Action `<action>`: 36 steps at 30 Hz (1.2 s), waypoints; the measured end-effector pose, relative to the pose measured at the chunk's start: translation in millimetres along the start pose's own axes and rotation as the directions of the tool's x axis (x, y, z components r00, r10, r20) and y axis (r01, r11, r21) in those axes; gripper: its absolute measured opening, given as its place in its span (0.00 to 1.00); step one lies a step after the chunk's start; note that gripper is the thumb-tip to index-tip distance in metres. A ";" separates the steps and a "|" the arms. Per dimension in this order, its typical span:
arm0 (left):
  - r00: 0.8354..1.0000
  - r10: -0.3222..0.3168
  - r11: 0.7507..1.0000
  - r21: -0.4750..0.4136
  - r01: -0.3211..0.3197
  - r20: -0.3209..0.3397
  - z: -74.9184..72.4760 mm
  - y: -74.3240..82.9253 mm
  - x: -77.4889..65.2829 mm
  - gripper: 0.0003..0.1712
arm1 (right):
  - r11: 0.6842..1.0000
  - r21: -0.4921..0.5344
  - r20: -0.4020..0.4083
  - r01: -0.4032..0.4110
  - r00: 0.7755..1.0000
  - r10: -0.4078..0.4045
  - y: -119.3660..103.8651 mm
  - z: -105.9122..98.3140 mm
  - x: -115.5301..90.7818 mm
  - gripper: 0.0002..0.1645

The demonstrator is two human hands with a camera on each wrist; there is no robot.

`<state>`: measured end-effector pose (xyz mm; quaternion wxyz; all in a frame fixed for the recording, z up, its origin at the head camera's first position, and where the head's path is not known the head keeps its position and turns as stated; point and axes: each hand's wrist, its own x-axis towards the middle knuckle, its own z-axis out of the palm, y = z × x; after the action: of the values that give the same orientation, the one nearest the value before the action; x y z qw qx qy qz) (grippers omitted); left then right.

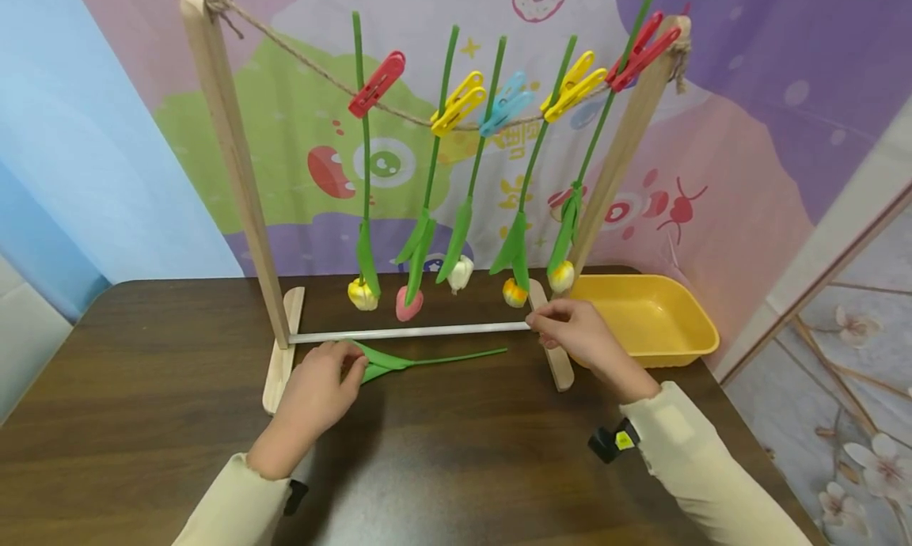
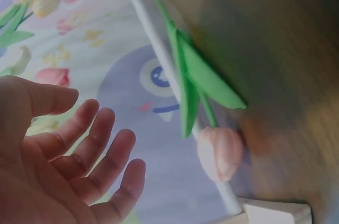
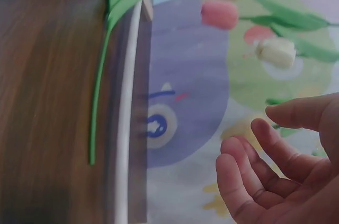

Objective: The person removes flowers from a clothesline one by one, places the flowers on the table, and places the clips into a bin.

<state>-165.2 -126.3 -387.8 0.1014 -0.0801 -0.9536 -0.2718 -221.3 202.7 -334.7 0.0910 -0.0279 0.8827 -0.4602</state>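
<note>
A pale pink artificial tulip (image 2: 220, 152) lies on the table beside the rack's white bar (image 1: 413, 332). Its green stem points right in the head view, where my left hand (image 1: 321, 388) hides the blossom. The left wrist view shows that hand empty, with fingers relaxed and spread, apart from the flower. My right hand (image 1: 584, 336) hovers near the right end of the bar, its fingers loosely bent and nothing between them. Several tulips hang head down from a rope, among them a pink one (image 1: 409, 302) and a white one (image 1: 461, 273).
Red, yellow and blue clothespins (image 1: 508, 103) clip the stems to the twine (image 1: 313, 65) strung between two wooden posts (image 1: 231, 166). Behind the right hand stands a yellow plastic basin (image 1: 651, 320). A cartoon-printed cloth (image 1: 285, 127) covers the wall behind the brown table (image 1: 442, 467).
</note>
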 end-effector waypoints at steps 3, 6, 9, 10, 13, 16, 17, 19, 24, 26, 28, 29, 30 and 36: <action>1.000 -0.009 0.998 -0.055 0.009 0.003 -8.6 2.9 -1.6 0.07 | 1.000 0.001 0.012 0.011 1.000 -0.011 -9.0 2.0 -4.5 0.17; 1.000 -0.017 0.994 -0.106 0.018 0.004 -18.6 6.2 -2.5 0.06 | 0.999 -0.008 0.021 0.041 0.999 -0.041 -18.6 4.1 -7.5 0.17; 0.999 -0.034 0.990 -0.139 0.035 0.004 -28.3 9.8 -2.5 0.07 | 0.997 -0.016 0.029 0.074 0.997 -0.074 -29.0 6.1 -8.8 0.17; 0.999 -0.041 0.989 -0.145 0.041 0.005 -31.1 10.8 -2.5 0.08 | 0.997 -0.012 0.032 0.078 0.996 -0.077 -32.8 6.9 -9.2 0.16; 0.998 -0.066 0.986 -0.155 0.066 0.004 -39.1 14.5 -2.8 0.09 | 0.995 0.014 0.048 0.098 0.994 -0.099 -44.8 8.4 -10.0 0.15; 0.997 -0.080 0.983 -0.169 0.076 -0.013 -46.1 17.9 -2.3 0.10 | 0.992 0.041 0.054 0.118 0.991 -0.121 -56.4 9.6 -11.0 0.15; 0.996 -0.083 0.981 -0.178 0.078 -0.020 -48.5 19.1 -2.0 0.10 | 0.990 0.049 0.055 0.129 0.990 -0.132 -59.9 9.8 -11.3 0.15; 0.996 -0.088 0.975 -0.207 0.080 -0.030 -52.8 21.2 -0.9 0.11 | 0.989 0.051 0.054 0.141 0.988 -0.143 -66.8 10.0 -11.8 0.15; 0.992 -0.113 0.954 -0.285 0.093 -0.057 -60.7 26.6 2.5 0.14 | 0.987 0.052 0.050 0.153 0.987 -0.156 -82.5 10.4 -12.2 0.15; 0.989 -0.113 0.952 -0.294 0.083 -0.090 -62.9 28.9 4.3 0.14 | 0.984 0.056 0.041 0.170 0.984 -0.173 -87.7 10.7 -11.6 0.15; 0.986 -0.107 0.954 -0.292 0.066 -0.127 -65.5 31.5 6.3 0.14 | 0.979 0.063 0.030 0.191 0.981 -0.193 -92.7 10.8 -11.0 0.15; 0.984 -0.101 0.955 -0.292 0.055 -0.147 -66.7 33.0 7.6 0.14 | 0.977 0.067 0.023 0.204 0.978 -0.206 -95.2 10.9 -10.8 0.14; 0.982 -0.097 0.955 -0.293 0.045 -0.164 -68.1 34.5 9.0 0.14 | 0.974 0.069 0.016 0.215 0.976 -0.217 -97.9 10.8 -10.7 0.14; 0.971 -0.075 0.942 -0.335 -0.006 -0.229 -76.9 43.6 18.1 0.15 | 0.960 0.093 0.007 0.263 0.964 -0.265 -116.7 10.7 -10.2 0.14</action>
<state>-162.0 -129.1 -297.6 0.1952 -0.0462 -0.8761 -0.4384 -213.3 128.3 -243.9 0.0387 -0.1458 0.8481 -0.5078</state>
